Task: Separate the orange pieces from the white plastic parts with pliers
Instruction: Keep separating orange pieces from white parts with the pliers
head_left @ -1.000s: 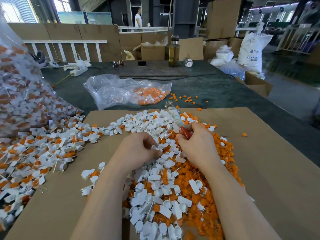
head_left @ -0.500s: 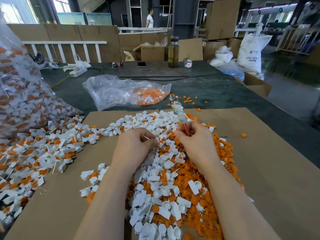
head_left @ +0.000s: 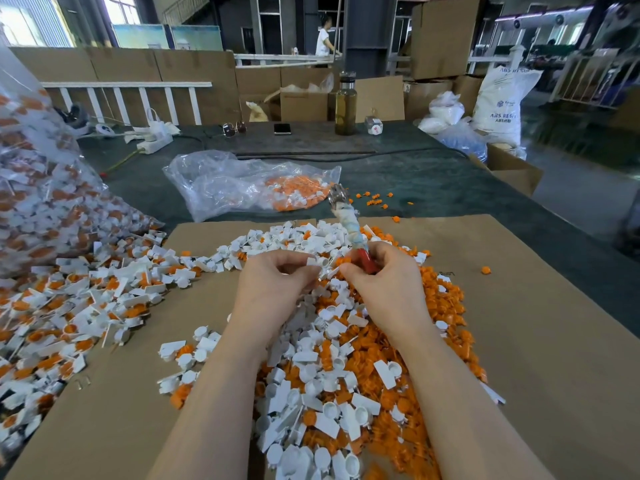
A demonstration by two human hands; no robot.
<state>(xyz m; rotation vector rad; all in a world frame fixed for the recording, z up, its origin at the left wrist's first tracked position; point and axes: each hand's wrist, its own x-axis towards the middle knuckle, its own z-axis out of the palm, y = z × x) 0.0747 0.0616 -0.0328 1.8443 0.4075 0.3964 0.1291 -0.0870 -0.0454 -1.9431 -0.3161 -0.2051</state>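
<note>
Sorted heap (head_left: 346,393): nearest us on the cardboard sheet (head_left: 536,341), loose white parts and orange pieces mixed, lying between our forearms.
Left hand (head_left: 273,289): just beyond the heap's middle; fingers curled, pinching a white plastic part (head_left: 320,262) at the fingertips.
Right hand (head_left: 384,285): beside the left, nearly touching it; fingers wrapped round the red handle of the pliers (head_left: 349,226), whose wrapped shaft points away from us. An orange piece (head_left: 343,260) sits between the two hands; we cannot tell which hand has it.
Step in hand: we judge the orange piece is being pulled free; we should hold the white part steady and pull straight.
Unsorted parts (head_left: 86,306): left of the heap, spilling from a large bag.
Clear bag (head_left: 256,188): beyond the cardboard, holding orange pieces.
</note>
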